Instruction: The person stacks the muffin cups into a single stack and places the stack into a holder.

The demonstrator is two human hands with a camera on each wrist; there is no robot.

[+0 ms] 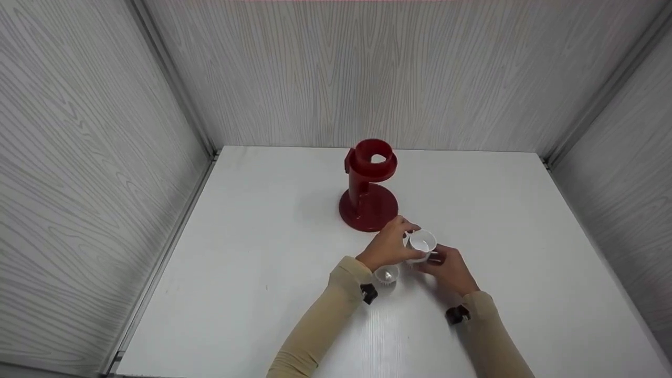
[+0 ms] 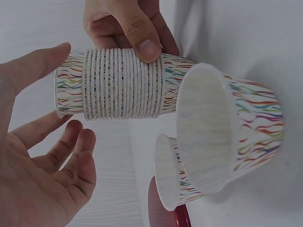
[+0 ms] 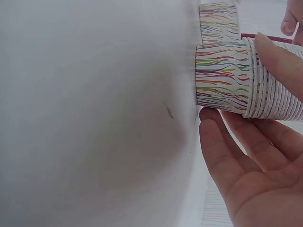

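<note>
1. Fingers first: on my right hand point(image 2: 128, 23) the thumb presses down on the ribbed rims of a nested stack of white paper cups with coloured wavy stripes point(image 2: 118, 84), and the other fingers curl under it – so this hand grips the stack.
2. My left hand point(image 2: 38, 161) lies open beside the stack's base end, fingers spread and relaxed, holding nothing; whether a fingertip touches the bottom cup, I cannot tell.
3. Where the stack is: lifted just above the white table point(image 1: 262, 236), near its middle, between my two hands point(image 1: 421, 247).
4. Its long axis runs roughly level from one hand to the other – base end toward my left palm, open mouth end toward my right hand. My left hand is the nearer one to the base cup.
5. Two loose striped paper cups lie close by: the larger-looking one point(image 2: 236, 127) and a second one point(image 2: 173, 175) just beside it.
6. A red plastic cup dispenser stand with a round base point(image 1: 368, 184) stands farther back on the table, apart from my hands.
</note>
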